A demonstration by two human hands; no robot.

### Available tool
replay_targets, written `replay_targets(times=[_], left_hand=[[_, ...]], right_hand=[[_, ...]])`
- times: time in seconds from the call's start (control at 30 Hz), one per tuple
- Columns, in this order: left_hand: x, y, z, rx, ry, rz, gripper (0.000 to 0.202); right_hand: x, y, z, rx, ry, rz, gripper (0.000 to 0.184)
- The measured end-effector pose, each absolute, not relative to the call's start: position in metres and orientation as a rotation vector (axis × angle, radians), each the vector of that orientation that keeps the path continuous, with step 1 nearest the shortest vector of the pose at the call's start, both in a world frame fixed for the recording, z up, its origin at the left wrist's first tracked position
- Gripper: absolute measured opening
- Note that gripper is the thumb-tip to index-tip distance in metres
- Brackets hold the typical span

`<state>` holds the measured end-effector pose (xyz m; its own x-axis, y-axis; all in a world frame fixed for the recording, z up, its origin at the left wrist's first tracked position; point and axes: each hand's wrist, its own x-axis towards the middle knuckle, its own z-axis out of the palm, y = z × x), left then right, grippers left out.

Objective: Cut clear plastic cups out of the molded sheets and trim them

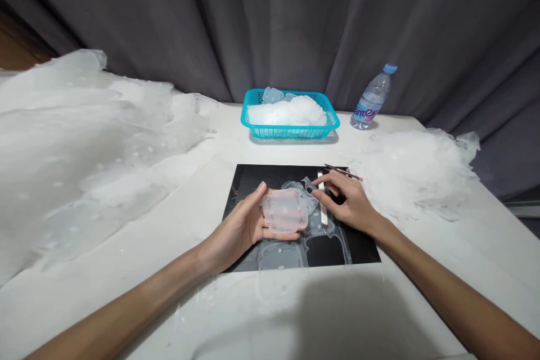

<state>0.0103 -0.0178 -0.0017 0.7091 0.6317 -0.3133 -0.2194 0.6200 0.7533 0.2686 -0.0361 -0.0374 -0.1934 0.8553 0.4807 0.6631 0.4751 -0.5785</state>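
Observation:
My left hand (244, 222) holds a translucent, rounded-rectangular moulded piece (286, 211), thumb at its upper edge and fingers beneath. Close beside it, my right hand (350, 199) pinches a thin, clear scrap strip (309, 187) between thumb and fingers; whether the strip still joins the piece, I cannot tell. Under both hands lies a black mat (363, 250). On it is a clear moulded sheet (280, 256) with a cut-out opening. A slim white-handled tool (323, 211) rests near my right fingers, and dark tweezers (343, 172) lie behind that hand, partly covered.
A turquoise basket (291, 133) holding translucent pieces stands at the back. To its right is a water bottle (373, 98). Large heaps of clear sheets (84, 146) cover the left side, with a pile of clear scraps (417, 171) at right. A grey curtain (274, 22) hangs behind the white table.

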Motion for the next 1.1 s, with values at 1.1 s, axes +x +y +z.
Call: replay_targets(times=[1.1], left_hand=[[0.014, -0.023, -0.001, 0.776, 0.647, 0.456, 0.050]], right_hand=[[0.269, -0.034, -0.037, -1.585, -1.874, 0.446, 0.034]])
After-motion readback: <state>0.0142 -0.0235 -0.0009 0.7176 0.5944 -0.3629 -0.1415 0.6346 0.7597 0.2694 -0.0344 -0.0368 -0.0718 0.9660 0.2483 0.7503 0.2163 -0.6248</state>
